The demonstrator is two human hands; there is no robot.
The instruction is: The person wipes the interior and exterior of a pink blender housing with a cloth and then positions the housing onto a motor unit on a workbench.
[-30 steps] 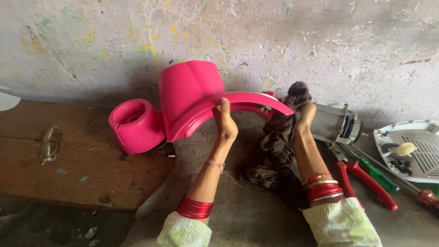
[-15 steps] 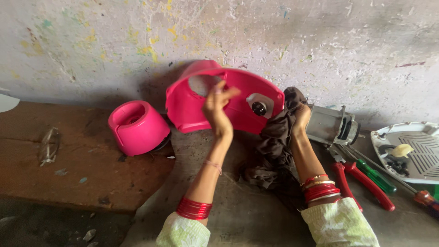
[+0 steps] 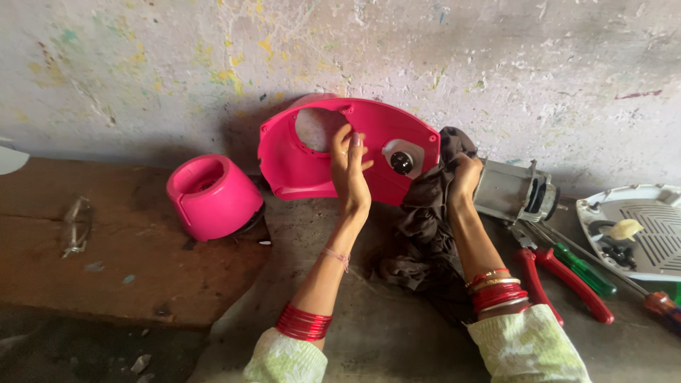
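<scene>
Head view: left hand (image 3: 350, 170) lies open against the pink housing (image 3: 319, 159); right hand (image 3: 464, 177) grips the dark cloth (image 3: 425, 227).

The pink housing (image 3: 312, 167) stands tilted on edge against the wall, its round opening and black knob showing; a dark cloth (image 3: 425, 227) lies crumpled just beside it.

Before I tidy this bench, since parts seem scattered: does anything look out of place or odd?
Yes. The pink plastic housing stands on edge against the wall, steadied by the left hand. A grey metal motor lies bare beside the dark cloth that the right hand grips.
</scene>
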